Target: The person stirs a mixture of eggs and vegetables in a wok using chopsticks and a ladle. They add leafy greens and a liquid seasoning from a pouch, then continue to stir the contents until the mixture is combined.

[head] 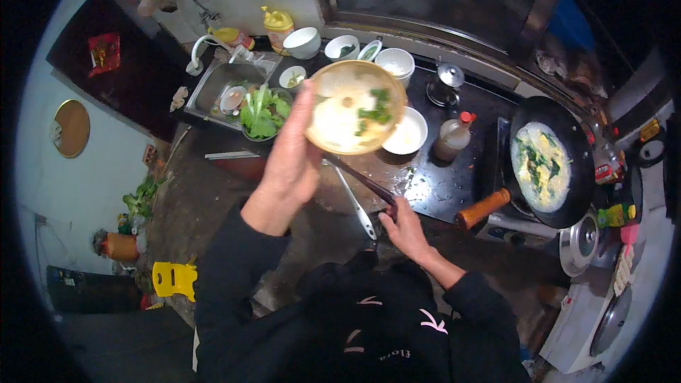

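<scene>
My left hand (292, 157) holds up a round yellowish bowl (346, 117) by its left rim; chopped green pieces and something pale lie inside, slightly blurred. Lower and to the right, my right hand (407, 229) is closed on the dark handle of a utensil (367, 181), whose far end is hidden behind the bowl. Beside it lies a metal utensil with a holed handle (356, 207). At the right, a black wok (580, 186) with a wooden handle (484, 208) sits on the stove, holding bubbling whitish liquid with greens and egg-like yellow pieces (540, 167).
A white bowl (412, 130), a red-capped bottle (452, 138) and a glass jar with a metal lid (446, 85) stand on the black counter. Leafy greens (262, 114) fill a bowl near the sink (210, 90). Several white bowls line the back. A metal pot lid (580, 242) lies right of the stove.
</scene>
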